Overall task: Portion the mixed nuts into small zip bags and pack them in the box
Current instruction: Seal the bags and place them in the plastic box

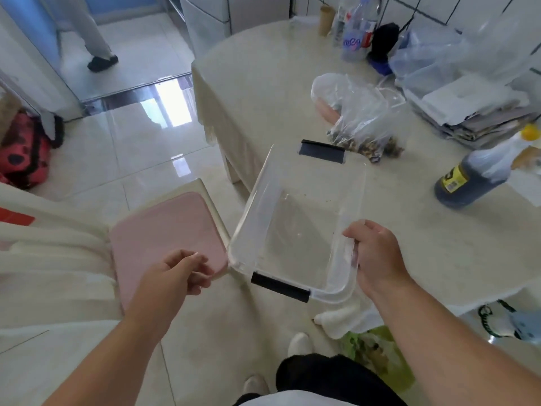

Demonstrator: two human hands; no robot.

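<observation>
A clear plastic box (pixel 257 206) with black clips on its two short ends hangs tilted over the table's near-left edge. My right hand (pixel 376 254) grips its near-right rim, fingers curled over the wall. Nothing but a few crumbs lies inside. My left hand (pixel 183 269) hovers just left of the box with loosely curled fingers, touching nothing. Beyond the box, a clear bag of mixed nuts (pixel 363 128) lies slumped on the table.
A cream cloth covers the table (pixel 263 83). A dark-liquid bottle (pixel 474 174) lies at the right, papers and plastic bags (pixel 468 106) behind it, bottles (pixel 354 33) at the back. A chair with a pink cushion (pixel 167 235) stands at the left. A person's leg (pixel 93 36) shows far left.
</observation>
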